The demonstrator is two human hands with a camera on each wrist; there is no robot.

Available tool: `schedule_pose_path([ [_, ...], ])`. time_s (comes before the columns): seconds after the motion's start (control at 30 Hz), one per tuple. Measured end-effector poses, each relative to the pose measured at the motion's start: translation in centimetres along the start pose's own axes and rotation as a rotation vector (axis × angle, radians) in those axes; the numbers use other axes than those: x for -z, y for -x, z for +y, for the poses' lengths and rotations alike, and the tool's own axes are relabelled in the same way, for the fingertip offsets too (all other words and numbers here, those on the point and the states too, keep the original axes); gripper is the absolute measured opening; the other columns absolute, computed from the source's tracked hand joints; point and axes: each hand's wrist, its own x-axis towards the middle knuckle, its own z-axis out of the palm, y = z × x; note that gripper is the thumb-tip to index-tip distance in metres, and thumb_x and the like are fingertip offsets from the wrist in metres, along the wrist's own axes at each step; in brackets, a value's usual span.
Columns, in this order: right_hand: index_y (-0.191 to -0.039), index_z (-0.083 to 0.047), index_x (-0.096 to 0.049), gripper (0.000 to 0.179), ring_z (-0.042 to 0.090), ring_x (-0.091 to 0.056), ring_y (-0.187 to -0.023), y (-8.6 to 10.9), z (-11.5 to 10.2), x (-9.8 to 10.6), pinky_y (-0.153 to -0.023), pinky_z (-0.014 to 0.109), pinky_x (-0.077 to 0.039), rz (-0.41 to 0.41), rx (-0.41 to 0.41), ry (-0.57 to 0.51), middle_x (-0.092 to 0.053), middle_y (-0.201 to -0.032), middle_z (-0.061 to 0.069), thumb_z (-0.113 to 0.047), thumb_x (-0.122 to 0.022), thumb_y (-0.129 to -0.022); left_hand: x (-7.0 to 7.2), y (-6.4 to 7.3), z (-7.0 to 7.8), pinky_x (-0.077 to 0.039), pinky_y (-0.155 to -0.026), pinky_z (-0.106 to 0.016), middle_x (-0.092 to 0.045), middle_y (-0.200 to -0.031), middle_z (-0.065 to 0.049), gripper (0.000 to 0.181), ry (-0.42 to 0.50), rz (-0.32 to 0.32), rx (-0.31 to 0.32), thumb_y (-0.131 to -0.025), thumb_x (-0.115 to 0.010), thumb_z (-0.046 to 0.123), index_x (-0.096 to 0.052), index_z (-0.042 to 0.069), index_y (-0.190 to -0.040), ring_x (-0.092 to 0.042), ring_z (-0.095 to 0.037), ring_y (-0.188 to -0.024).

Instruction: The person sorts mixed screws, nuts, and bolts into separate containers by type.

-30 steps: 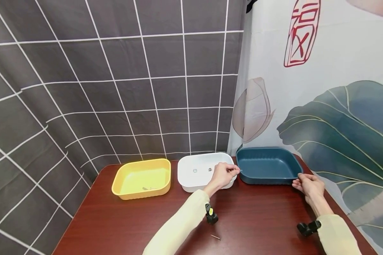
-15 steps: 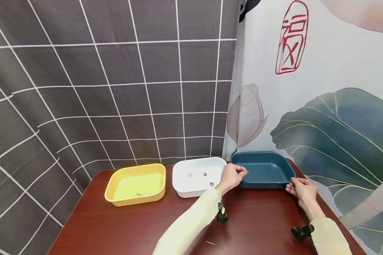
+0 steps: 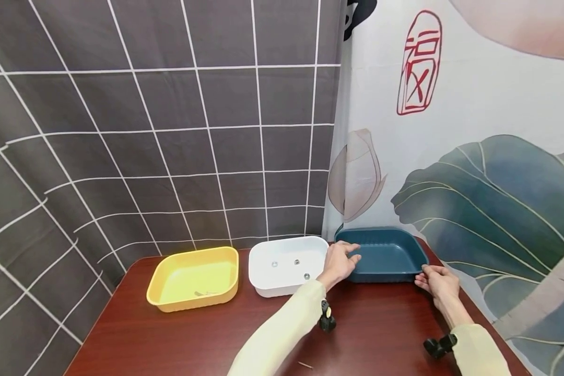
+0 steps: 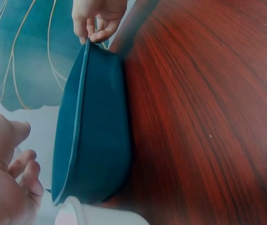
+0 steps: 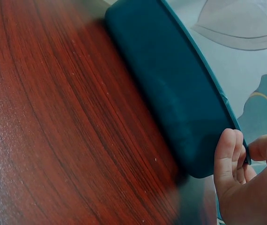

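Observation:
My left hand (image 3: 339, 261) hovers over the left end of a dark blue tray (image 3: 385, 278), thumb and forefinger spread apart. The left wrist view shows that hand (image 4: 7, 171) beside the tray's rim, with nothing plainly visible between the fingertips. My right hand (image 3: 442, 286) pinches the front right corner of the blue tray, thumb on one side of the rim and fingers on the other, as the right wrist view of the hand (image 5: 250, 183) also shows. No small piece shows on the visible part of the tray's floor.
A white tray (image 3: 277, 290) stands left of the blue one, holding small metal nuts (image 3: 297, 262) and a ring-like piece (image 3: 274, 264). Farther left, a yellow tray (image 3: 195, 303) holds small thin metal pieces (image 3: 206, 293). A thin nail-like piece (image 3: 305, 365) lies near the front of the reddish-brown table (image 3: 366, 329).
My left hand has moved right from the white tray to the blue tray, and its pinch on a tiny thin piece has opened. The right hand keeps its hold; the head view has shifted.

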Motion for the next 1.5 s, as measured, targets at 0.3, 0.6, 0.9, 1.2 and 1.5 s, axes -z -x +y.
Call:
schedule_pose_path([
  [0.3, -0.110, 0.000, -0.046, 0.014, 0.007, -0.064, -0.055, 0.0, -0.2, -0.2, -0.057, 0.022, -0.063, -0.003, -0.016, -0.004, -0.058, -0.066, -0.001, -0.009, -0.054, -0.102, 2.9, 1.3, -1.7, -0.050, -0.067, -0.011, -0.071, -0.103, 0.002, 0.024, 0.226, -0.055, 0.021, -0.091, -0.073, 0.010, -0.076, 0.008, -0.116, -0.059, -0.005, -0.078],
  [0.6, -0.109, -0.002, -0.046, 0.013, 0.008, -0.065, -0.054, -0.1, -0.5, 0.1, -0.057, 0.023, -0.063, -0.011, -0.045, -0.029, -0.059, -0.066, -0.001, -0.010, -0.054, -0.102, 5.8, 5.1, -2.8, -0.053, -0.064, -0.013, -0.071, -0.083, -0.004, 0.013, 0.390, 0.010, -0.020, -0.085, -0.073, 0.001, -0.076, -0.005, -0.096, -0.061, -0.005, -0.072],
  [0.9, -0.108, -0.003, -0.047, 0.012, 0.009, -0.066, -0.054, -0.3, -0.6, 0.1, -0.055, 0.023, -0.062, -0.035, -0.062, -0.057, -0.060, -0.065, -0.001, -0.010, -0.054, -0.102, 8.5, 9.6, -4.0, -0.051, -0.062, -0.014, -0.061, -0.078, 0.002, 0.019, 0.460, -0.109, -0.026, -0.083, -0.076, 0.002, -0.058, 0.002, -0.087, -0.057, -0.003, -0.071],
  [1.2, -0.107, -0.002, -0.046, 0.012, 0.010, -0.065, -0.053, -0.3, -0.8, 0.0, -0.054, 0.024, -0.063, -0.038, -0.068, -0.069, -0.060, -0.064, 0.000, -0.008, -0.054, -0.101, 9.8, 13.6, -6.0, -0.047, -0.058, -0.014, -0.066, -0.092, -0.014, 0.021, 0.445, -0.202, -0.086, -0.083, -0.075, -0.002, -0.064, -0.002, -0.101, -0.056, -0.003, -0.074],
  [1.5, -0.107, -0.001, -0.046, 0.012, 0.010, -0.065, -0.053, 0.1, -1.1, -0.2, -0.055, 0.025, -0.063, -0.038, -0.084, -0.065, -0.060, -0.064, 0.000, -0.008, -0.053, -0.101, 10.0, 16.6, -7.7, -0.043, -0.053, -0.011, -0.067, -0.093, -0.019, 0.025, 0.451, -0.236, -0.051, -0.081, -0.076, -0.005, -0.066, -0.004, -0.104, -0.053, -0.001, -0.069],
])
